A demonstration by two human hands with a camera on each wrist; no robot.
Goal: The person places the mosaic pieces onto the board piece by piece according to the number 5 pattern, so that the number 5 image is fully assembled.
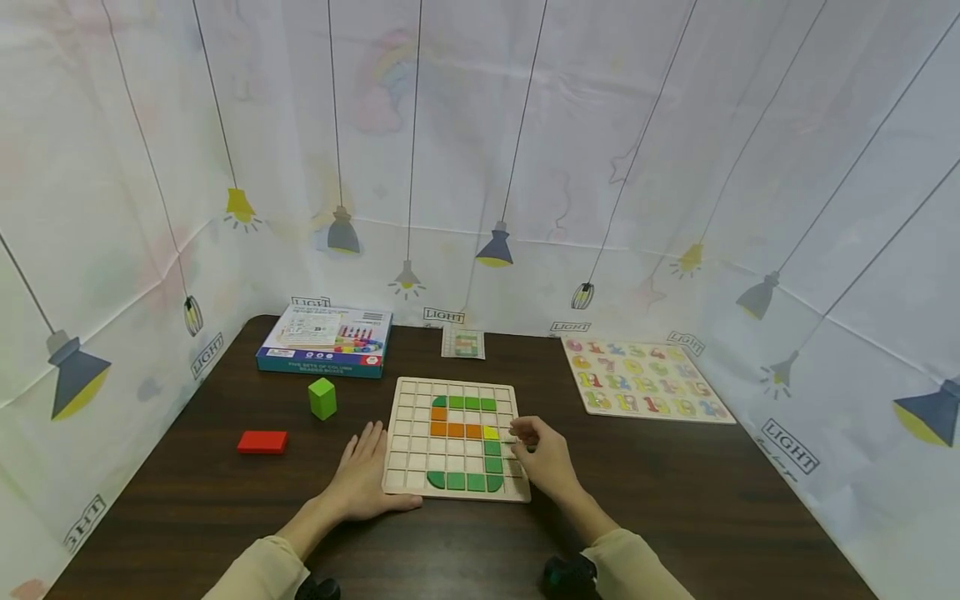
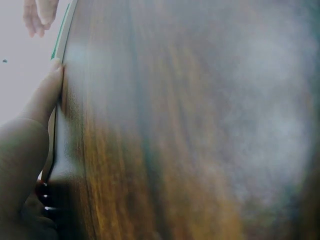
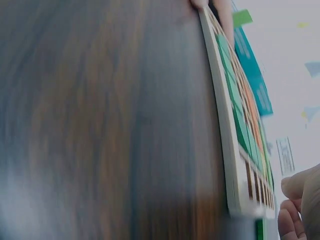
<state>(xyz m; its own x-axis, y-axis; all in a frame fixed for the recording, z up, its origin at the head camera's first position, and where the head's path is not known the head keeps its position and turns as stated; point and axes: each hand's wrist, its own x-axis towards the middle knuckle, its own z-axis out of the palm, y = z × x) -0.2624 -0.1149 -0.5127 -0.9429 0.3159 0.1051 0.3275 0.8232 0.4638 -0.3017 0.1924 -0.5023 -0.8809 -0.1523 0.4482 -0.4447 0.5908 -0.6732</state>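
Note:
A wooden grid board (image 1: 408, 442) lies on the table with green tiles (image 1: 472, 403), orange tiles (image 1: 455, 430) and one yellow tile (image 1: 491, 433) set in an S-like line. My left hand (image 1: 365, 479) rests along its left side, fingers straight; the thumb lies at the near edge, seen against the board's rim (image 2: 61, 45) in the left wrist view. Over the right edge is my right hand (image 1: 546, 457), fingers loosely bent beside the yellow tile, thumb and forefinger apart. No piece shows between them. Part of this hand (image 3: 300, 205) appears in the right wrist view.
On the left sit a red block (image 1: 262, 442) and a light green block (image 1: 322, 398). Behind them lies a blue-edged box (image 1: 322, 365) with a paper on top. A small pattern card (image 1: 462, 342) lies at the back, a number board (image 1: 641, 379) back right. Fabric walls enclose the table.

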